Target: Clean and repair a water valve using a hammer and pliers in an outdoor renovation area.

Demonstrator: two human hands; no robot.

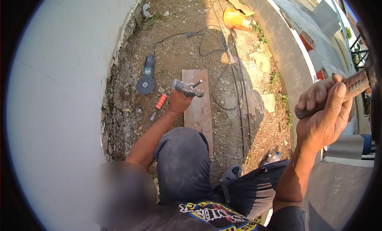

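My left hand (180, 101) is closed around a dusty grey metal piece (184, 87) with a short dark rod (197, 84) at its far end. Hand and piece are over a reddish-brown plank (195, 119) lying lengthwise on the ground. Raised high at the right, my right hand (323, 111) grips a hammer (356, 83) by its handle; the head runs into the dark picture rim, so its shape is mostly hidden. Left of the plank lie an angle grinder (147, 74) with a dark disc and a chisel (160, 103) with a red-orange handle.
A white wall (67, 79) rises close on the left, a low concrete wall (274, 44) on the right. Black cables (241, 91) loop over the stony soil. An orange container (235, 19) lies farther off. Plastic bottles (274, 157) are beside my leg.
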